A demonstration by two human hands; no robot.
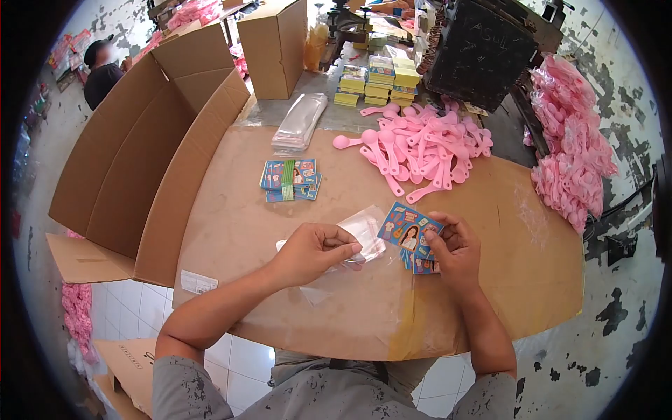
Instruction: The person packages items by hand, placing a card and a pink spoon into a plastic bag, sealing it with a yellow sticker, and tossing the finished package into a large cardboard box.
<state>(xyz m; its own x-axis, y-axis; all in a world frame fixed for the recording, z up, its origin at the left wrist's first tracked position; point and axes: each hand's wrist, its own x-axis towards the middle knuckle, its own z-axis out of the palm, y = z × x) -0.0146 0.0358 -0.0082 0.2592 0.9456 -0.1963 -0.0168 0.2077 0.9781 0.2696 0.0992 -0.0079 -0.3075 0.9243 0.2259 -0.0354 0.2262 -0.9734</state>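
Observation:
My left hand (320, 250) is closed, thumb against fingers, at the edge of a clear plastic bag (367, 225). More clear film lies under that hand on the cardboard sheet. In my right hand (456, 253), a blue printed card (407, 228) is pinched between thumb and fingers, its left corner reaching over the bag. Just below it, several similar cards (424, 266) lie fanned beside my fingers. Beyond my left hand sits a bundle of cards (290, 179) with a green band around it.
A heap of pink plastic spoons (427, 143) lies at the back. Stacked clear bags (299, 124) and card stacks (378, 80) stand behind. A large open carton (150, 154) flanks the left; bagged pink spoons (570, 140) hang at right. Another person (103, 73) is far left.

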